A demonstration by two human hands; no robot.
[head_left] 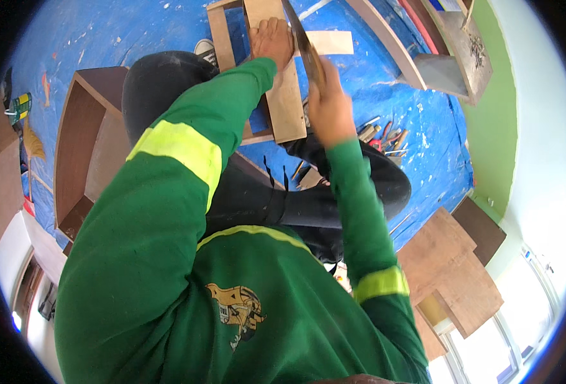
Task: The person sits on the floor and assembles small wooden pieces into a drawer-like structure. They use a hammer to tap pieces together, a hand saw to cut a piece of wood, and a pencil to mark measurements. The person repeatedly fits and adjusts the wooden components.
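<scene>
My right hand [331, 105] is closed around the wooden handle of a handsaw [304, 45], and its metal blade runs up past the right edge of a long plywood board [286, 109]. My left hand [272, 41] presses on the upper part of that board, fingers bent over it. Under the board lies an open wooden frame [221, 35], close to my bent legs. A pale strip of wood [333, 43] sticks out to the right behind the saw. The blade's far end is cut off by the picture's top edge.
Several hand tools [385, 137] lie by my right knee on the blue tarp [103, 38]. A brown wooden cabinet box [78, 137] stands at left. More wooden casework [446, 70] is at upper right, and plywood panels [443, 256] are at lower right. A straw broom [33, 144] lies far left.
</scene>
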